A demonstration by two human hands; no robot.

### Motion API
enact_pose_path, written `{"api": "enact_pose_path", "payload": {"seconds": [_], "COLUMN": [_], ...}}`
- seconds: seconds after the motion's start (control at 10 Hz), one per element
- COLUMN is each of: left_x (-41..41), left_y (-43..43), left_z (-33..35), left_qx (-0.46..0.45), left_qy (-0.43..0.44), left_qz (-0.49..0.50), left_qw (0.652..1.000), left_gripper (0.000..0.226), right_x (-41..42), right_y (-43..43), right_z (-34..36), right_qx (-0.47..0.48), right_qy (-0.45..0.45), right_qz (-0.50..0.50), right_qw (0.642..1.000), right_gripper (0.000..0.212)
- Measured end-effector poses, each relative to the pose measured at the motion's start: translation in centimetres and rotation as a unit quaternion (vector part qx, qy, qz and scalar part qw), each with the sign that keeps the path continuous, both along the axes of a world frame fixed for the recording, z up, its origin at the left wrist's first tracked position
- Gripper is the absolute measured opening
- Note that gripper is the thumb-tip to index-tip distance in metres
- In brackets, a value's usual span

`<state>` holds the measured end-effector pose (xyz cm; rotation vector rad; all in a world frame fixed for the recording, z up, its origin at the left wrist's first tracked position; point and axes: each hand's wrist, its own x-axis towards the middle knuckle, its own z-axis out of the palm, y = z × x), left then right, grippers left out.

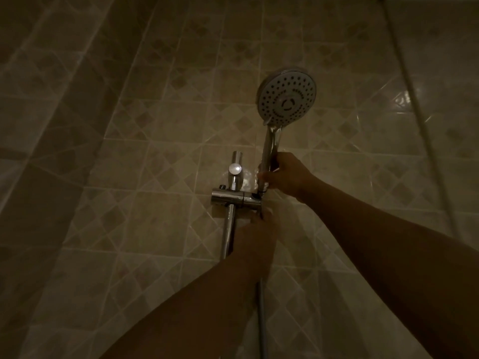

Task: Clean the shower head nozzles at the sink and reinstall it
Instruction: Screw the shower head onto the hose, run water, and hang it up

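- Head view is showing the right hand (283,174) gripping the shower head (286,95) handle, just above the bracket (250,199) on the rail (229,229).
- Left hand (255,229) is reaching under the bracket; its grip is hidden.
- Advice: keep the handle aligned with the bracket and the hose (261,320) slack.

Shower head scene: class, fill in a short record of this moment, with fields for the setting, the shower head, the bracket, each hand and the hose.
setting: dim tiled wall
shower head: upright, nozzle face towards the camera, handle foot at the bracket
bracket: chrome slider clamp on a vertical rail
right hand: wrapped around the lower handle
left hand: just below the bracket, at the hose end; exact grip too dark to tell
hose: hangs straight down below the left hand
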<state>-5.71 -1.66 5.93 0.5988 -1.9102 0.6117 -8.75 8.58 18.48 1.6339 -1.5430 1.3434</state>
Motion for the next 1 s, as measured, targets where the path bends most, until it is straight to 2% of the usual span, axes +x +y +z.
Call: {"api": "enact_pose_path", "payload": {"seconds": [0.1, 0.3, 0.4, 0.6, 0.8, 0.9, 1.0], "left_x": [0.5, 1.4, 1.9, 2.2, 2.3, 2.9, 3.5], "left_y": [-0.4, -0.5, -0.3, 0.2, -0.3, -0.5, -0.3], "left_z": [0.0, -1.6, -2.6, -3.5, -4.2, -4.9, -5.9], "left_qx": [0.013, 0.051, 0.054, 0.063, 0.045, 0.044, 0.038], "left_qy": [-0.009, -0.016, -0.037, -0.043, -0.065, -0.079, -0.102], "left_qz": [0.012, -0.052, -0.041, -0.029, -0.017, -0.041, -0.056], "left_qw": [1.000, 0.997, 0.997, 0.997, 0.997, 0.995, 0.992], "left_gripper": [0.048, 0.062, 0.056, 0.063, 0.058, 0.050, 0.045], "right_x": [-0.1, 0.0, 0.0, -0.3, -0.3, -0.1, -0.3], "right_y": [-0.7, -2.3, -2.8, -2.9, -3.7, -3.6, -3.1], "right_z": [-0.2, -0.2, -0.4, -1.0, -2.7, -3.2, -5.5], "right_qx": [-0.013, 0.000, 0.008, 0.019, -0.063, -0.037, -0.006], "right_qy": [-0.014, -0.017, -0.017, -0.023, 0.016, -0.001, -0.003], "right_qz": [0.024, -0.047, -0.063, -0.061, -0.101, -0.118, -0.157], "right_qw": [1.000, 0.999, 0.998, 0.998, 0.993, 0.992, 0.988], "right_gripper": [0.022, 0.029, 0.036, 0.028, 0.026, 0.027, 0.019]}}
